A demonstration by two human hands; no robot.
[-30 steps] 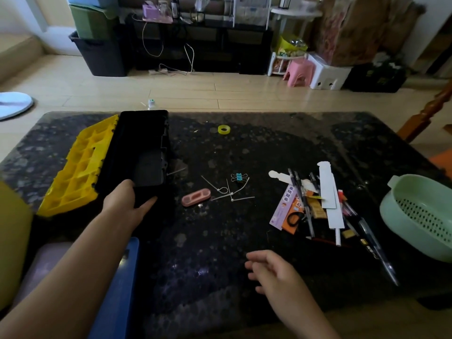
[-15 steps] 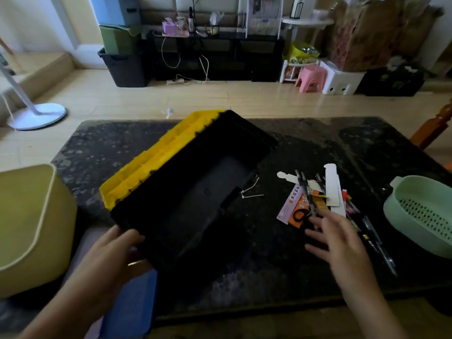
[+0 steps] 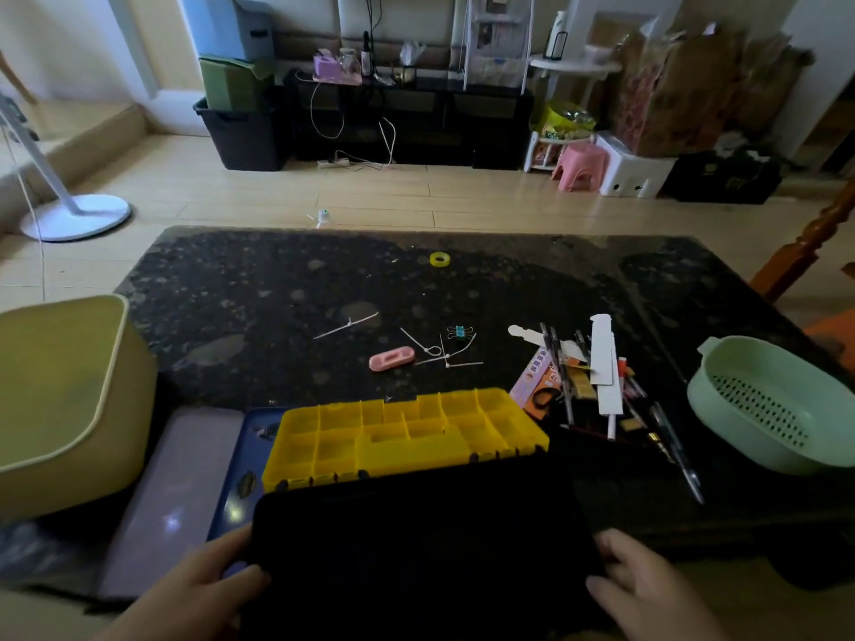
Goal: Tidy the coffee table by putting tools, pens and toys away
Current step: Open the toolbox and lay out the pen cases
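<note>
A black toolbox [image 3: 416,548] with its yellow compartment lid [image 3: 407,432] open lies at the near edge of the dark stone coffee table [image 3: 277,289]. My left hand [image 3: 203,589] grips its left side and my right hand [image 3: 647,589] its right side. A pile of pens, cards and paper strips [image 3: 587,381] lies right of the lid. Mid-table are white zip ties [image 3: 439,353], a pink clip-like piece [image 3: 391,359], a small blue binder clip [image 3: 459,332] and a yellow tape roll [image 3: 439,259].
A green colander basket [image 3: 763,409] sits at the table's right edge. A yellow bin [image 3: 60,400] stands at the left, with a lilac case [image 3: 171,492] and a blue tray [image 3: 245,464] beside it. Beyond the table are a fan base, storage boxes and a pink stool.
The toolbox has swung from the table's left side round to the near edge in front of me. My right hand left the pen pile and took the box's right side.
</note>
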